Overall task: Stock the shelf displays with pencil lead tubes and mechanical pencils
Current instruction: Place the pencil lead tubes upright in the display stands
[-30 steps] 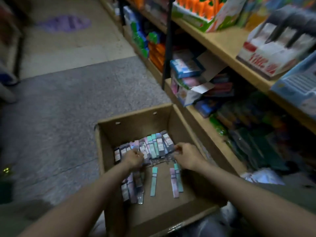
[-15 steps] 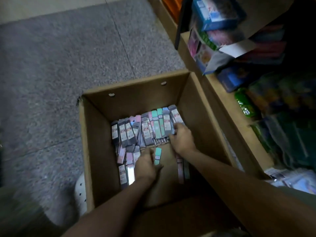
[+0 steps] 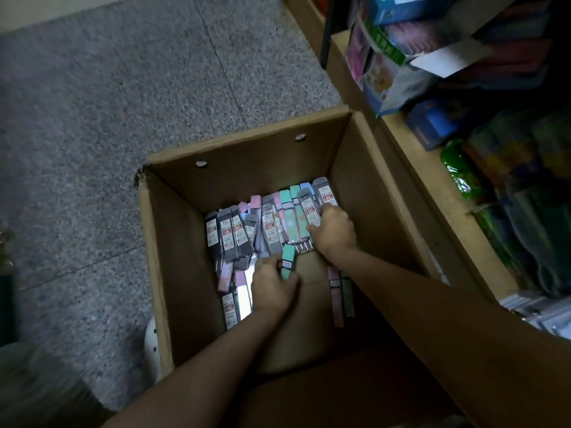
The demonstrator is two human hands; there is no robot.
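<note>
An open cardboard box (image 3: 173,242) stands on the floor with several pencil lead tubes (image 3: 234,233) lying in it: grey, pink, teal and blue. My left hand (image 3: 272,288) is down in the box and pinches a teal lead tube (image 3: 288,265) between thumb and fingers. My right hand (image 3: 335,230) grips the right end of the row of tubes (image 3: 304,211) at the back of the box. A pink tube (image 3: 335,291) and a teal one (image 3: 347,296) lie loose under my right forearm.
A wooden shelf unit (image 3: 408,168) runs along the right, close against the box. It holds coloured packages (image 3: 386,60) and green and blue items (image 3: 457,171). Grey speckled floor (image 3: 108,103) spreads to the left. A white perforated object (image 3: 151,338) sits by the box's left corner.
The view has dropped from the shelves down onto the box. My left hand moved from the row of tubes toward the middle and took hold of a teal tube. My right hand stayed on the row's right end.
</note>
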